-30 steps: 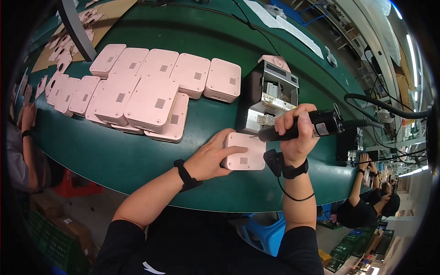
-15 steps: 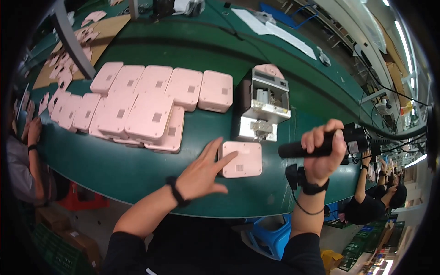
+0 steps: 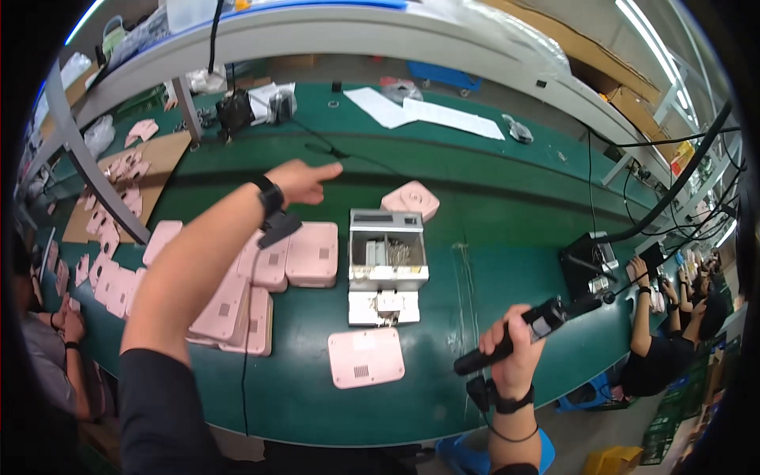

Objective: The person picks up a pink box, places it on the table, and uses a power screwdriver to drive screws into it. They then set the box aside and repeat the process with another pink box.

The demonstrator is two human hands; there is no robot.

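Note:
My right hand (image 3: 516, 348) is wrapped round a black electric screwdriver (image 3: 484, 360), held above the bench to the right of a pink plastic case (image 3: 366, 372). The case lies flat, with a small square grille and corner holes facing up. My left hand (image 3: 301, 182) is stretched far forward over the bench, its index finger extended and nothing seen in it. That forearm passes over stacked pink cases (image 3: 313, 252) and hides part of them. Just beyond the single case stands a screw feeder (image 3: 388, 273) with a tray of small metal pieces. Behind it sits another pink part (image 3: 412, 199) with a round feature.
White sheets (image 3: 451, 116) lie across the far bench. Thin pink parts are scattered on cardboard (image 3: 162, 170) at the far left. A shelf beam (image 3: 317, 38) crosses overhead. A black box (image 3: 584, 265) and cables are at right. People work on both sides.
My left hand has left the single pink case and moved forward, past the stacks. My right hand still grips the screwdriver. The view has tilted up, showing more of the far bench.

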